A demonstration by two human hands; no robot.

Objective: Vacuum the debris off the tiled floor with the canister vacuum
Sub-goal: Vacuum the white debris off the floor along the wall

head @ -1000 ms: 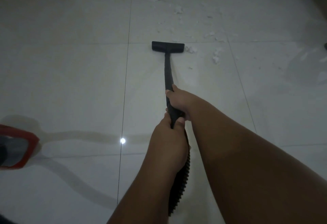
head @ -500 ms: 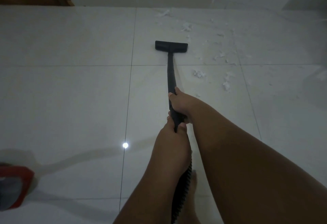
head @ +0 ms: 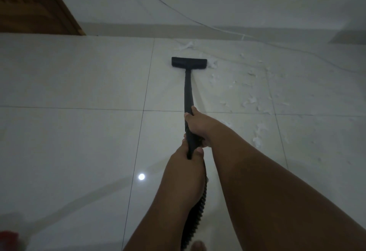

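A black vacuum wand (head: pixel 188 92) runs from my hands out to its flat floor nozzle (head: pixel 189 63), which rests on the pale tiled floor (head: pixel 79 131). My right hand (head: pixel 198 126) grips the wand higher up. Just behind it, my left hand (head: pixel 188 157) is wrapped round the wand's end, where the ribbed black hose (head: pixel 195 217) starts. White scraps of debris (head: pixel 250 101) lie scattered to the right of the nozzle and wand, with one clump (head: pixel 186 45) beyond the nozzle near the wall.
The red canister (head: pixel 9 238) shows only as a blurred corner at bottom left. A wooden door (head: pixel 33 5) stands at top left. A thin cord (head: pixel 178 13) runs down the wall and across the floor at right. A toe (head: pixel 198 245) shows at the bottom edge.
The nozzle has slid further away, over the tile joint towards the wall. The view has tipped up, so the canister has slipped almost out of frame. Both hands keep their grip.
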